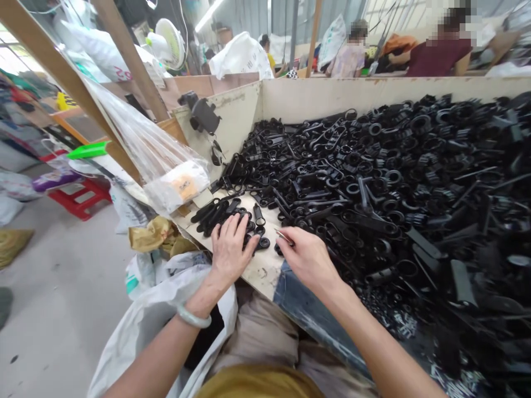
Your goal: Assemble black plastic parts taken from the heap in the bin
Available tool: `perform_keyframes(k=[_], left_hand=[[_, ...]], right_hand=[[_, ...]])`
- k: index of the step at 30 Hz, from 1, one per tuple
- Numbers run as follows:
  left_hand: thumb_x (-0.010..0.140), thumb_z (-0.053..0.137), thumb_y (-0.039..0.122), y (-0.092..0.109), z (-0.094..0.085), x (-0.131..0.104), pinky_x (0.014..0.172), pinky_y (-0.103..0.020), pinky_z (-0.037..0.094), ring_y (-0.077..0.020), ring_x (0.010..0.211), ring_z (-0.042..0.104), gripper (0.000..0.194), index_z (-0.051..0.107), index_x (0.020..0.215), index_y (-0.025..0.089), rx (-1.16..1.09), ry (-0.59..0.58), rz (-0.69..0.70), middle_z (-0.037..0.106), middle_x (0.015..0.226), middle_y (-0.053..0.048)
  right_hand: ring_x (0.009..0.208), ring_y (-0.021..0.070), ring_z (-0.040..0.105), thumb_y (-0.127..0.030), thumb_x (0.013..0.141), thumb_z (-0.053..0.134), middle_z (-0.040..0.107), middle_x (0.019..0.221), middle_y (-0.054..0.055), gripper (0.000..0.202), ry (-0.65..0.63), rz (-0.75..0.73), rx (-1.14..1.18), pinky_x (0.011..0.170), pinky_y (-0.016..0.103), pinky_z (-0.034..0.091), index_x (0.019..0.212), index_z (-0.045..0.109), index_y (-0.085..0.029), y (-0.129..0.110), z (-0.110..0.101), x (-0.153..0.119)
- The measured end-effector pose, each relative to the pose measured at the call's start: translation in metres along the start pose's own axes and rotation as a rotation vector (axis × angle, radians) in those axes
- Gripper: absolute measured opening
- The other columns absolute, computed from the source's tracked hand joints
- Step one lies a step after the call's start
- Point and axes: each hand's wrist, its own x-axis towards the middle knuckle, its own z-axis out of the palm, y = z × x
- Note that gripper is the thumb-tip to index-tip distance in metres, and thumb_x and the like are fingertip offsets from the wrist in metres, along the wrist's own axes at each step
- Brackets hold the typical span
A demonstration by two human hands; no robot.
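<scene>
Sorting black plastic parts at the bin's cleared corner

The left hand (229,247) lies flat, fingers spread, on a small row of black parts (226,214); the right hand (306,255) pinches a thin metal tool (284,236) beside the big pile (394,182). Best to steady the row while picking.

A walled bench (265,271) carries a deep heap of black plastic parts (394,171) beyond and right of the grips; a small sorted cluster (219,213) lies under the left one, seemingly touching.
</scene>
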Motion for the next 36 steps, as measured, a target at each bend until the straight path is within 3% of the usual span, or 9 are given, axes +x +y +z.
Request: perform_keyframes(k=[4,8,17,22,25,27,30,33,36], left_hand=[[0.103,0.047,0.036,0.001,0.008,-0.01,0.117,-0.054,0.03,-0.0321,0.143,0.049,0.047,0.059,0.146,0.019,0.007,-0.008,-0.028,0.052,0.157,-0.015],[0.103,0.045,0.032,-0.006,0.01,-0.009,0.117,-0.053,0.03,-0.0322,0.144,0.048,0.046,0.061,0.144,0.02,-0.045,0.017,-0.063,0.055,0.156,-0.014],[0.101,0.054,0.035,-0.007,0.015,-0.004,0.119,-0.063,0.023,-0.0403,0.143,0.049,0.046,0.06,0.144,0.02,-0.166,0.16,0.024,0.057,0.152,-0.021],[0.092,0.069,0.038,-0.006,0.013,-0.006,0.118,-0.07,0.023,-0.0459,0.142,0.048,0.054,0.059,0.144,0.027,-0.223,0.278,0.059,0.054,0.156,-0.012],[0.093,0.062,0.045,0.0,-0.003,-0.004,0.119,-0.062,0.032,-0.0418,0.139,0.053,0.051,0.064,0.139,0.023,-0.326,0.352,-0.01,0.06,0.15,-0.012],[0.094,0.058,0.051,0.006,-0.02,-0.001,0.118,-0.059,0.035,-0.0386,0.131,0.057,0.051,0.067,0.134,0.022,-0.451,0.305,-0.178,0.066,0.141,-0.012],[0.097,0.046,0.065,0.016,-0.045,-0.002,0.087,-0.048,0.056,-0.0288,0.093,0.067,0.059,0.068,0.128,0.02,-0.856,-0.054,-0.552,0.073,0.115,-0.012],[0.091,0.044,0.079,0.031,-0.052,-0.016,0.05,-0.031,0.047,-0.0198,0.059,0.061,0.074,0.072,0.122,0.018,-1.366,-0.861,-0.635,0.072,0.078,-0.008],[0.085,0.076,0.055,0.058,-0.041,-0.042,0.051,-0.023,0.042,-0.0134,0.058,0.062,0.059,0.067,0.132,0.021,-1.6,-1.405,-0.549,0.075,0.09,-0.008]], right_hand=[[0.107,0.0286,0.074,-0.03,0.102,0.055,0.076,0.115,0.018,0.027,-0.067,0.06,-0.133,0.09,0.035,0.054,0.118,0.07,-0.014,-0.026,0.019,0.067],[0.105,0.0287,0.075,-0.017,0.099,0.055,0.077,0.112,0.021,0.023,-0.127,0.127,-0.206,0.087,0.034,0.055,0.116,0.07,-0.011,-0.034,0.029,0.095],[0.107,0.022,0.074,-0.014,0.102,0.051,0.078,0.114,0.014,0.024,-0.171,0.12,-0.22,0.087,0.029,0.056,0.11,0.074,-0.013,-0.036,0.015,0.097],[0.101,0.02,0.075,-0.009,0.101,0.051,0.078,0.11,0.012,0.022,-0.141,0.083,-0.215,0.084,0.028,0.057,0.107,0.072,-0.012,-0.036,0.01,0.101],[0.102,0.0219,0.074,-0.009,0.103,0.045,0.072,0.119,0.014,0.026,-0.071,0.074,-0.228,0.083,0.031,0.058,0.117,0.067,-0.01,-0.036,-0.003,0.09],[0.103,0.0214,0.073,-0.012,0.106,0.038,0.067,0.127,0.013,0.03,0.0,0.036,-0.24,0.082,0.031,0.058,0.125,0.062,-0.012,-0.032,-0.015,0.068],[0.095,0.0156,0.071,-0.019,0.112,0.028,0.068,0.118,0.006,0.037,0.125,-0.224,-0.27,0.072,0.024,0.055,0.119,0.064,-0.019,-0.021,-0.031,0.01],[0.079,0.0126,0.069,-0.02,0.111,0.034,0.072,0.098,0.003,0.035,0.107,-0.552,-0.252,0.065,0.024,0.052,0.107,0.069,-0.017,0.0,-0.037,-0.057],[0.062,0.0123,0.064,-0.021,0.108,0.045,0.07,0.08,0.001,0.029,0.044,-0.576,-0.193,0.055,0.025,0.049,0.091,0.069,-0.018,0.022,-0.035,-0.111]])
